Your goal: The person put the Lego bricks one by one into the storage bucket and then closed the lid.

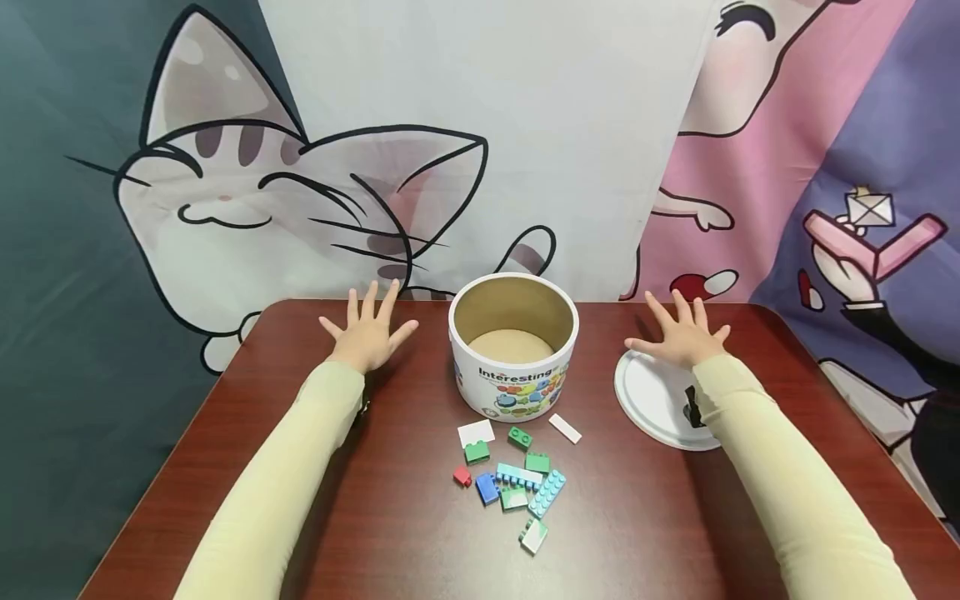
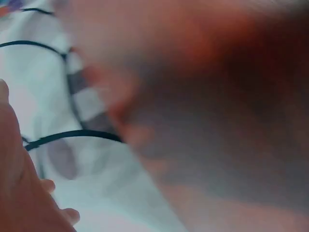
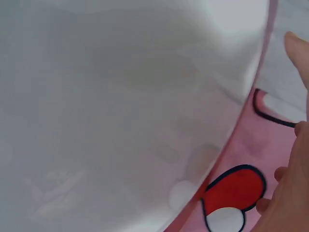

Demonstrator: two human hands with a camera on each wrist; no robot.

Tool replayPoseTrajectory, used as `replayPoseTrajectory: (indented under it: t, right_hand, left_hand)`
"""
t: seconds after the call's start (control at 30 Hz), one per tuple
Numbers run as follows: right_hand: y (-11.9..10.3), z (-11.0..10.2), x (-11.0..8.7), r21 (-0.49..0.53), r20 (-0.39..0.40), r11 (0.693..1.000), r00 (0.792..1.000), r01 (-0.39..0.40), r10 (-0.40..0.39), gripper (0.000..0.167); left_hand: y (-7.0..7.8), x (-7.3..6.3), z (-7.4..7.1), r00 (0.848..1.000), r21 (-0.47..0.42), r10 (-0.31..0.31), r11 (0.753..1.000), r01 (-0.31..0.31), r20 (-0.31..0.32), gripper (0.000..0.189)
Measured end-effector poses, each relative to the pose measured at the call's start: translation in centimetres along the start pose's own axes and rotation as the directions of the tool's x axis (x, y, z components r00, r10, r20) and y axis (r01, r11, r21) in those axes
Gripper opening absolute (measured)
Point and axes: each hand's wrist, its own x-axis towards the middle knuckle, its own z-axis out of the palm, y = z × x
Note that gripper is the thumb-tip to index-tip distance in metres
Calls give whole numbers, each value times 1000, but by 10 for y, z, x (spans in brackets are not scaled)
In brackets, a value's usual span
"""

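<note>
My left hand [image 1: 363, 343] is held with its fingers spread, to the left of a round white bucket [image 1: 502, 385]. The bucket has no lid on and nothing shows inside. Over the far part of a round white lid [image 1: 651, 407], my right hand [image 1: 682, 343] spreads its fingers too and holds nothing. The lid fills much of the right wrist view. In front of the bucket lie loose toy building bricks: a blue brick [image 1: 487, 489], a red brick [image 1: 462, 476], a light blue brick [image 1: 547, 494] and several green ones, including a green brick [image 1: 519, 437].
A white card-like piece [image 1: 476, 433] and a white strip [image 1: 565, 428] lie near the bucket's base. The brown table [image 1: 405, 517] reaches back to a printed cartoon cloth [image 1: 570, 125]. Blurred brown and grey shapes cover much of the left wrist view.
</note>
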Motion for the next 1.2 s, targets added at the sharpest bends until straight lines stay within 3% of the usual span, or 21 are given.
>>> replayPoseTrajectory:
  t: [0.13,0.23,0.43,0.6,0.7,0.8,1.0,1.2]
  right_hand:
    - [-14,-6,-10,25,-49,998,997,61,-60,99]
    - [-30,-2,-21,71,-131,986,982,148,-137,89]
    - [-67,17,-50,175,-264,930,926,322,-271,61]
    - [-93,32,-68,236,-275,903,916,358,-292,42]
    - [-108,43,-73,231,-245,896,913,380,-325,34]
    - [-119,54,-76,238,-186,889,916,392,-355,28]
    - [-129,65,-81,267,-101,885,925,381,-367,21]
    - [-132,74,-84,222,-87,902,928,372,-361,23]
  left_hand:
    - [14,-10,-15,991,-103,63,992,-75,-115,85]
    - [25,-21,-25,970,-167,113,974,-150,-217,83]
    - [49,-48,-42,901,-208,213,929,-307,-377,82]
    - [65,-62,-39,830,-146,318,894,-423,-457,92]
    - [70,-65,-29,808,-89,388,878,-470,-442,96]
    - [73,-67,-16,816,-83,426,867,-492,-391,94]
    - [78,-65,-5,851,-168,416,860,-483,-320,86]
    - [80,-66,-4,858,-152,425,864,-480,-289,78]
